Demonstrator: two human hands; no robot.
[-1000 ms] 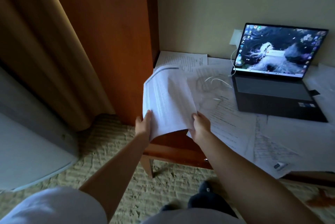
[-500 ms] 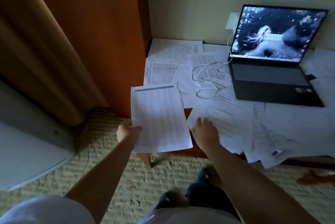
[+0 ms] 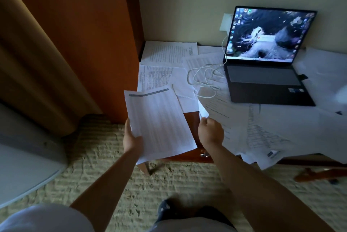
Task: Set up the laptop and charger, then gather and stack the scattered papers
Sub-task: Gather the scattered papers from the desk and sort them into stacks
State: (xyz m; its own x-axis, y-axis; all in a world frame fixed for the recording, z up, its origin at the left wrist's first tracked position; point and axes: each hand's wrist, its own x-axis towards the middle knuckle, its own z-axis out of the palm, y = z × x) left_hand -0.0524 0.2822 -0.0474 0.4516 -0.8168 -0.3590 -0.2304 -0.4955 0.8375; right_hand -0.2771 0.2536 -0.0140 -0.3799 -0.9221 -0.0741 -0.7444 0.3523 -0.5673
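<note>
Since half a second ago, the right hand [image 3: 211, 131] has gone from lying flat on the loose papers to lifting the near corner of one printed page [image 3: 222, 113], its fingers now curled and pinching that corner. Meanwhile the left hand [image 3: 132, 140] is still gripping the lower left edge of the table sheet [image 3: 159, 122], thumb on top, holding it above the front corner of the worktop [image 3: 191, 119].

Much is hard to make out in this dim room. Print on every page is blurring into grey lines, and the fingers under the table sheet are hidden. Scattered papers [image 3: 293, 132] are overlapping so heavily that I cannot count them exactly; at least six separate sheets are showing, some hanging over the front edge. Pages at the far right are running out of view.

One laptop [image 3: 266, 73] is sitting open at the back right of the worktop, screen lit, resting on papers. One white charger cable [image 3: 203, 79] is lying in loose loops just beside the laptop's left side, running up to one white plug [image 3: 225, 22] on the wall, partly hidden by the screen. One black tab [image 3: 302, 76] is sticking out at the laptop's right edge; what it is, I cannot tell.
</note>
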